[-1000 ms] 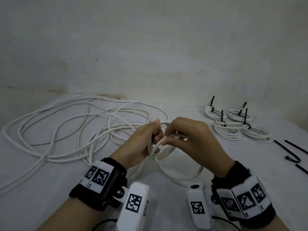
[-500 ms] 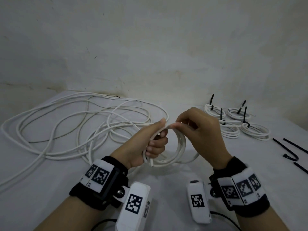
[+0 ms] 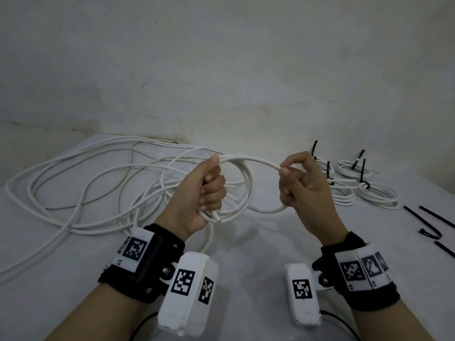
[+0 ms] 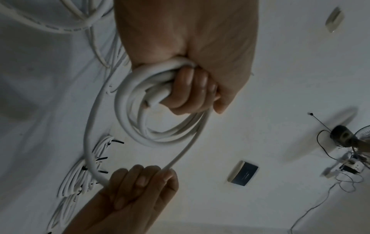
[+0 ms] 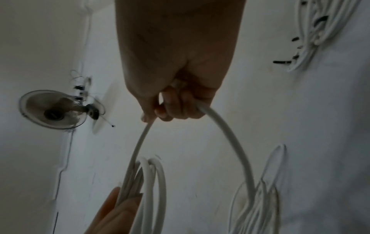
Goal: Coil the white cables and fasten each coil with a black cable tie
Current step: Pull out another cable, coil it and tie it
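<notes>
Fingers of the left hand curl tight round a small coil of white cable, held above the table; its free strand arcs rightward into the right hand, pinched between thumb and forefinger. Four tied coils lie far right.

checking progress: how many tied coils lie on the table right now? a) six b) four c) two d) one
b: four coils, each with a black tie, lie behind the right hand in the head view.
</notes>
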A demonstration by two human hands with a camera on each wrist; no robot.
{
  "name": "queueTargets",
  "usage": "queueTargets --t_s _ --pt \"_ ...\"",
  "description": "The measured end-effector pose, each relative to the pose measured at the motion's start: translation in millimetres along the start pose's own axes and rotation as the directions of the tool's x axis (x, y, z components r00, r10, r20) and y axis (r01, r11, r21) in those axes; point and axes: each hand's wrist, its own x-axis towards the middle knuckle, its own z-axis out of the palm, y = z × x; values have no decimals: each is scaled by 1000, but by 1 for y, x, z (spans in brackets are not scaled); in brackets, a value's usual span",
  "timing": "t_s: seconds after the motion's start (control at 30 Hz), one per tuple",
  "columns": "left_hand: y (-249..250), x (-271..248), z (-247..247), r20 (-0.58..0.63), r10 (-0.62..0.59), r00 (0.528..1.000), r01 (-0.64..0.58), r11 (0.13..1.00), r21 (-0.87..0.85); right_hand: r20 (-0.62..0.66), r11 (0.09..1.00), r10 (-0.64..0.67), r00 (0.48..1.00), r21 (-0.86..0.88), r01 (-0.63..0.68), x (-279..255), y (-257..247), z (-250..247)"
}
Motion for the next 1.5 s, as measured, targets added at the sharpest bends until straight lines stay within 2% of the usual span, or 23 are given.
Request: queueTargets --t_s 0.1,0.13,0.27,0.33,0.47,0.53,0.63,0.73,0.8,0.87,1.0,1.07,1.13,1.2,1.27,1.33,1.4,1.5 --pt "4 -1 -1 -21 29 999 -30 999 -16 46 949 -98 994 -296 107 1 -6 -8" --pt "5 -1 -3 -26 35 999 -36 999 -38 66 944 -84 994 -316 100 0 -8 -8" --pt "7 3 -10 -52 23 998 -28 993 -112 153 969 15 988 -247 24 -6 -9 -5" --pt "5 3 -12 -29 -18 999 15 996 -84 120 968 8 993 -250 23 -5 -6 -5" --pt "-7 1 -8 24 -68 997 62 975 215 -18 973 -28 999 -231 23 0 -3 -8" --pt "-10 0 -4 40 -81 996 67 963 260 -64 977 -41 997 -213 26 1 -3 -9" --pt "-7 0 -4 62 -52 997 45 993 111 -50 983 8 999 -185 -17 0 -1 -8" --pt "3 2 -7 78 14 997 -6 996 -93 70 988 140 988 -80 -135 -3 4 -4" --pt "9 2 -11 70 64 996 -52 986 -159 137 981 187 973 21 -192 -3 7 -4" --pt "14 2 -15 38 101 994 -93 980 -175 138 981 180 974 53 -189 -2 7 -7" --pt "17 2 -17 -17 146 989 -147 973 -177 59 970 55 997 -240 -39 0 4 -16" --pt "17 3 -17 -30 159 987 -162 968 -191 82 947 42 996 -321 -14 -1 5 -21" --pt "19 3 -19 -45 184 982 -189 956 -224 143 960 80 986 -278 -37 -2 5 -24" --pt "23 3 -23 -57 213 975 -220 941 -258 180 985 129 975 -139 -105 -3 6 -24" --pt "25 3 -25 -79 230 970 -243 929 -280 173 981 171 970 57 -183 -3 6 -23" --pt "26 3 -27 -107 241 965 -262 919 -295 132 974 180 975 116 -196 -1 5 -21" --pt "25 3 -27 -135 244 960 -274 912 -304 102 990 119 988 -87 -110 -2 3 -21" --pt "24 4 -27 -191 234 953 -285 907 -309 205 892 67 977 -450 33 -4 -6 -16"
